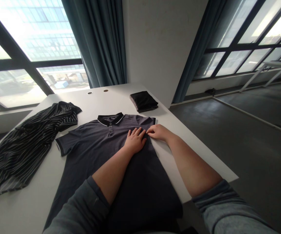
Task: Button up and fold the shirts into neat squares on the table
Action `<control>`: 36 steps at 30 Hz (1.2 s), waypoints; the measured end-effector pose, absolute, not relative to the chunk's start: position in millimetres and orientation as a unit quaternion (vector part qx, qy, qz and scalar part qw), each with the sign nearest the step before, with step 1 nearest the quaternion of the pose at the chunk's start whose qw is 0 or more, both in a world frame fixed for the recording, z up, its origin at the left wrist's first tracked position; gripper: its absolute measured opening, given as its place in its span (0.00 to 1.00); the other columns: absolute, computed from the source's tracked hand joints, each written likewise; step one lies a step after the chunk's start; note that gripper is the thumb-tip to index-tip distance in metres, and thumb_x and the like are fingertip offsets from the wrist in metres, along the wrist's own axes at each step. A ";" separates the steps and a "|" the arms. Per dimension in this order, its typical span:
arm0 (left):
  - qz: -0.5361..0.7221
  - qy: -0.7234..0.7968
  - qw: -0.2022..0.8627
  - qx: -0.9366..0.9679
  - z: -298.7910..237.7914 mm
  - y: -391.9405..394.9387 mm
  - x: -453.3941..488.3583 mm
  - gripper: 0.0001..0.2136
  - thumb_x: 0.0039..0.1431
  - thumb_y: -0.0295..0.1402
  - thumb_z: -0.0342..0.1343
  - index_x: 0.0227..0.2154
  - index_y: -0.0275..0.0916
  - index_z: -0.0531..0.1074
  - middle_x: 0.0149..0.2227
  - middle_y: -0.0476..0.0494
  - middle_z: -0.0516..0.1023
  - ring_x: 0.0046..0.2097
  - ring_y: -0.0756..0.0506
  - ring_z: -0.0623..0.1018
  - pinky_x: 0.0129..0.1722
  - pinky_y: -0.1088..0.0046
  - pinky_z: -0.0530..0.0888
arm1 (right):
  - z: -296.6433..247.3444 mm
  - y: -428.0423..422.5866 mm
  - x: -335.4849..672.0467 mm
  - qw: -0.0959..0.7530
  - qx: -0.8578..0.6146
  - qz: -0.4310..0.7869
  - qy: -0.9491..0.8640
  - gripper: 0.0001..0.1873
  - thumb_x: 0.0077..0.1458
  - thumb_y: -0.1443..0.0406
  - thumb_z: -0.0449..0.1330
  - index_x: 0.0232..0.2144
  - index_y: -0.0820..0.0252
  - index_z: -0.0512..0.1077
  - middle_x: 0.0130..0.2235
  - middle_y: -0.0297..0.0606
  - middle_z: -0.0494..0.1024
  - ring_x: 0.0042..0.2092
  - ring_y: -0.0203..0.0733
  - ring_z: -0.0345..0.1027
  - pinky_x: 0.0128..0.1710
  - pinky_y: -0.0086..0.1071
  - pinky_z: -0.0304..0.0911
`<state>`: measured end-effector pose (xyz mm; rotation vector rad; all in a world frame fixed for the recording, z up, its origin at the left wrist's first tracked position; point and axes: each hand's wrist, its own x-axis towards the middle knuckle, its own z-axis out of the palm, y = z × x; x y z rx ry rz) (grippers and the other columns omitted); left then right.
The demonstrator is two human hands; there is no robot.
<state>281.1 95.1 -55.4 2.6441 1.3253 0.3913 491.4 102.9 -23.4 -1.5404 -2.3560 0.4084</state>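
Note:
A dark grey polo shirt [94, 159] lies spread front up on the white table, its black collar with a white edge line pointing away from me. My left hand [134, 140] rests flat on the chest, fingers spread. Just to its right, my right hand [158, 132] pinches the shirt's side edge below the sleeve on the right, thumb and fingers together. The sleeve on the left lies stretched out to the side. Toward me, the lower part of the shirt reaches the table's near edge, partly behind my left forearm.
A folded stack of dark cloth [144, 100] sits beyond the sleeve on the right. On the left lies a crumpled black shirt with white stripes [30, 139]. The white table [201, 159] ends in a slanting right edge above a grey floor. Curtains [103, 42] and windows stand behind.

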 end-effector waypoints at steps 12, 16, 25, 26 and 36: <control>0.085 0.447 0.065 0.888 -56.3 97.0 281.7 0.26 0.73 0.47 0.45 0.71 0.53 0.61 0.75 0.43 0.56 0.75 0.33 0.56 0.72 0.40 0.54 | -24.4 105.2 495.7 0.271 -0.588 0.082 -0.758 0.15 0.63 0.66 0.56 0.43 0.60 0.83 0.46 0.42 0.85 0.47 0.45 0.78 0.51 0.33 0.68; 0.082 0.446 0.062 0.889 -56.5 96.2 281.4 0.27 0.73 0.47 0.44 0.72 0.52 0.60 0.75 0.43 0.56 0.75 0.34 0.56 0.72 0.40 0.54 | -37.3 112.9 496.5 0.173 -0.622 0.070 -0.760 0.24 0.67 0.61 0.55 0.61 0.61 0.74 0.66 0.47 0.71 0.68 0.48 0.62 0.69 0.40 0.55; 0.110 0.500 0.028 0.858 -42.0 105.6 293.6 0.27 0.74 0.45 0.40 0.70 0.43 0.63 0.73 0.40 0.62 0.71 0.38 0.65 0.68 0.50 0.64 | -48.1 116.7 494.2 0.011 -0.692 0.102 -0.714 0.36 0.71 0.49 0.46 0.75 0.53 0.51 0.78 0.42 0.43 0.77 0.51 0.38 0.74 0.57 0.36; 0.115 0.510 0.022 0.852 -39.2 115.9 296.4 0.27 0.74 0.45 0.39 0.70 0.42 0.64 0.73 0.40 0.62 0.71 0.38 0.65 0.68 0.50 0.64 | -47.8 116.8 494.5 0.012 -0.692 0.106 -0.714 0.37 0.71 0.49 0.46 0.75 0.53 0.51 0.78 0.41 0.43 0.77 0.50 0.37 0.74 0.57 0.35; -0.007 0.571 0.101 0.815 -47.1 231.1 287.0 0.33 0.72 0.52 0.35 0.76 0.49 0.49 0.78 0.42 0.41 0.77 0.29 0.44 0.70 0.32 0.46 | -48.5 116.1 494.6 0.044 -0.688 0.110 -0.716 0.38 0.70 0.48 0.48 0.75 0.55 0.53 0.77 0.44 0.44 0.77 0.53 0.37 0.74 0.59 0.34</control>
